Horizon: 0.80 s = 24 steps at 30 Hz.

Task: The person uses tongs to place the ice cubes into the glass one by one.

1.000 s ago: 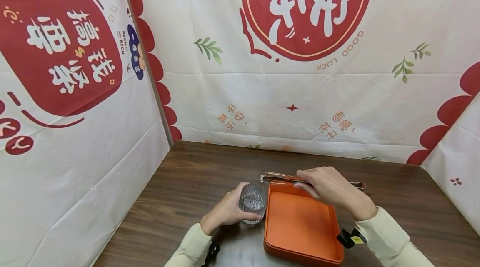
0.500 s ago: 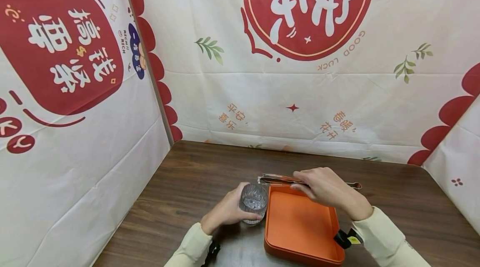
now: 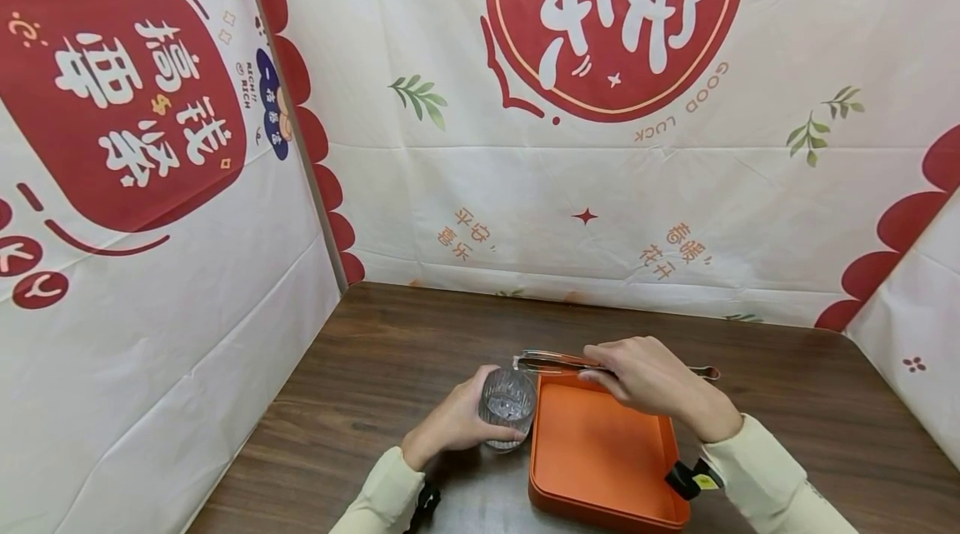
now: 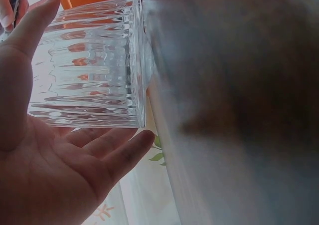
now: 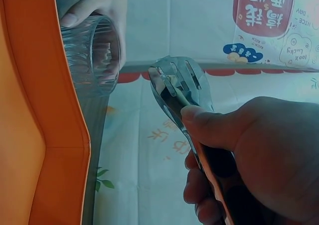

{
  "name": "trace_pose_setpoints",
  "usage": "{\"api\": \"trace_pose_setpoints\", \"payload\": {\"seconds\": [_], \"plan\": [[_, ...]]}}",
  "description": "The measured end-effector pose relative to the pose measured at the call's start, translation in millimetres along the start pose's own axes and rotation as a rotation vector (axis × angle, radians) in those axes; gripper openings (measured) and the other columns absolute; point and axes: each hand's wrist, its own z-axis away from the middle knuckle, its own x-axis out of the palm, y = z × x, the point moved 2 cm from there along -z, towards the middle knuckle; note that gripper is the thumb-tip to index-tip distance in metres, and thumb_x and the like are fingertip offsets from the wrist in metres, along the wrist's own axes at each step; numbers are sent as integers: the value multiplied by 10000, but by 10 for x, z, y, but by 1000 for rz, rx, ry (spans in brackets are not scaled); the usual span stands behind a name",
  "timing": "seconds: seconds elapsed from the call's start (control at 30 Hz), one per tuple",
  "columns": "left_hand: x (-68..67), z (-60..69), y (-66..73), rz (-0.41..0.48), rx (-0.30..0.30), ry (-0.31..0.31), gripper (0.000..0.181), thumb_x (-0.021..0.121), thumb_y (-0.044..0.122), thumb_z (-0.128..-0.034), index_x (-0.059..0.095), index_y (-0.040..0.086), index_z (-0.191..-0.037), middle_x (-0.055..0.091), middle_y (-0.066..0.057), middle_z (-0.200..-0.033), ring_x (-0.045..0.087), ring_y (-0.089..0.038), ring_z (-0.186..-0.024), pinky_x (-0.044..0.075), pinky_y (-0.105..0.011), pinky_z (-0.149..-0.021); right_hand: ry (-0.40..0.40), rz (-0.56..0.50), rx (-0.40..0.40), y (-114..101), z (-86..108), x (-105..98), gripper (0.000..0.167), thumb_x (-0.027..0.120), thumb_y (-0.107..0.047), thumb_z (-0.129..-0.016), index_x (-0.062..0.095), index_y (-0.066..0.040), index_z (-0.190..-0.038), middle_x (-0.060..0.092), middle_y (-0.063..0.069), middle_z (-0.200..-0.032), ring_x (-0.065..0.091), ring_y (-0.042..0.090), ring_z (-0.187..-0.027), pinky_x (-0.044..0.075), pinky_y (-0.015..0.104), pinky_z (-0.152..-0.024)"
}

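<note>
In the head view my left hand (image 3: 453,417) holds a ribbed clear drinking glass (image 3: 507,407) on the table, just left of an orange tray (image 3: 600,455). The left wrist view has the thumb on one side of the glass (image 4: 94,70) and the fingers on the other. My right hand (image 3: 645,376) grips metal tongs (image 3: 555,362) over the tray's far edge. Their tips hang near the glass's far rim. Slots mark the head of the tongs (image 5: 179,80) in the right wrist view. A small clear bit shows at the tips; what it is, I cannot tell.
The tray's raised wall (image 5: 65,110) stands between the right hand and the tray floor. A brown wooden table (image 3: 420,326) lies beneath everything. Printed white cloth (image 3: 585,184) hangs behind the table and along its left side.
My right hand has moved a little to the left with the tongs, bringing their tips closer to the glass. My left hand and the glass have stayed in place.
</note>
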Motion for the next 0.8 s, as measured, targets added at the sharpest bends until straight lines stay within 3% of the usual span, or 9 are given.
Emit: {"api": "trace_pose_setpoints", "payload": {"seconds": [0.2, 0.5, 0.8], "plan": [[-1, -2, 8, 0, -11, -7, 912, 897, 464, -681, 423, 118, -1379, 635, -64, -1169, 616, -173, -1038, 504, -322, -907, -64, -25, 53, 25, 30, 29, 332, 683, -331, -937, 424, -237, -752, 285, -178, -603, 286, -33, -483, 264, 189, -493], [4, 7, 0, 0, -18, -3, 915, 897, 463, -681, 423, 109, -1380, 633, -71, -1183, 619, -182, -1048, 508, -337, -915, -77, -20, 105, 82, 109, 18, 316, 687, -375, -929, 449, -240, -771, 283, -188, -603, 292, -31, -493, 277, 201, -513], [2, 8, 4, 0, -25, -4, 912, 898, 463, -681, 421, 118, -1377, 633, -77, -1185, 622, -196, -1050, 512, -346, -912, -146, 0, 222, 198, 259, -6, 305, 653, -461, -934, 496, -213, -847, 365, -170, -621, 371, -2, -533, 332, 241, -547]]}}
